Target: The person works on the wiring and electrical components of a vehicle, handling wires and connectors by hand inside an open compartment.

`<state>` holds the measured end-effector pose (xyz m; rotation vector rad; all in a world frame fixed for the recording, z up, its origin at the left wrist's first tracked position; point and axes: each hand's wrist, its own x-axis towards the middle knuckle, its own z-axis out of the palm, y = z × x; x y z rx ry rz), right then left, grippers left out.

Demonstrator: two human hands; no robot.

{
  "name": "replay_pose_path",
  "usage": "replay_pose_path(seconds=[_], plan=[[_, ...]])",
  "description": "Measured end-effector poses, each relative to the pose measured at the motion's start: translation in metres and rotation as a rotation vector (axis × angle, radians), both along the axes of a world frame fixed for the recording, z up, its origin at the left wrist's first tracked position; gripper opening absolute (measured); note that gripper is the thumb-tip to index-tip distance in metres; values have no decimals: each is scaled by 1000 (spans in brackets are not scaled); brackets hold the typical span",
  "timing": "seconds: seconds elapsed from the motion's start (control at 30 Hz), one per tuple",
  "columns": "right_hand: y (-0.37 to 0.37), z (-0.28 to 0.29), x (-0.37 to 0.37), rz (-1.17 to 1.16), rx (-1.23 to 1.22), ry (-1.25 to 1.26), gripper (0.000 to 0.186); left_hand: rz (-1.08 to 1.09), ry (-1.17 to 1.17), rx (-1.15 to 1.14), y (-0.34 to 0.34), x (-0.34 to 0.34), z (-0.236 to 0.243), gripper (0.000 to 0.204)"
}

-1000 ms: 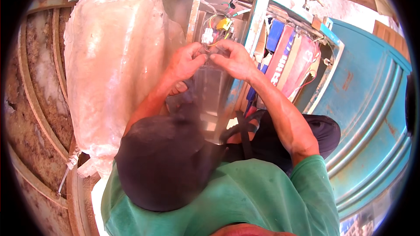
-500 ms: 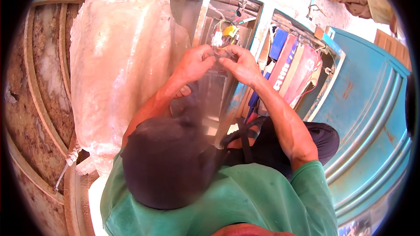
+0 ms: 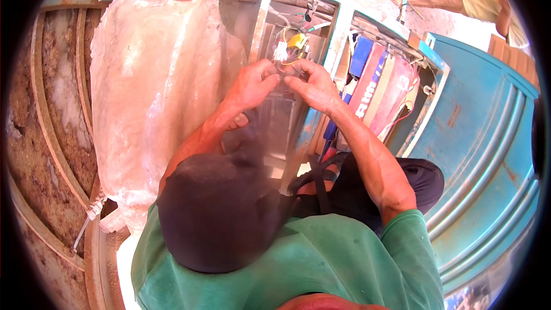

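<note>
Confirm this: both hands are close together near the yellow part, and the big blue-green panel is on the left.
Not left: the head view shows the big blue-green panel on the right. The left hand and right hand are indeed close together near the yellow part.

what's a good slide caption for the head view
Left hand and right hand close together at thin wires, near a white connector and yellow part in a metal frame.
</note>
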<state>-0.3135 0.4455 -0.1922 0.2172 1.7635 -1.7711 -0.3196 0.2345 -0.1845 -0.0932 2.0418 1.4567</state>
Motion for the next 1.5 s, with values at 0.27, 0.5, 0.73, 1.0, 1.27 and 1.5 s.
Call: replay_pose_path(seconds=[0.27, 0.5, 0.73, 1.0, 1.27, 1.5], plan=[[-4, 8, 3, 59, 73, 47, 18, 42, -24, 76, -7, 11, -18, 13], [-12, 11, 7, 83, 83, 69, 19, 80, -52, 147, -17, 20, -24, 12], [-11, 14, 5, 115, 124, 57, 23, 72, -57, 136, -19, 19, -24, 14], [-13, 21, 1, 120, 160, 87, 26, 47, -66, 83, -18, 16, -24, 12], [-13, 18, 6, 137, 162, 137, 33, 317, -64, 244, -39, 18, -51, 9], [8, -6, -6, -26, 388, 134, 34, 313, -82, 110, -43, 11, -43, 11]])
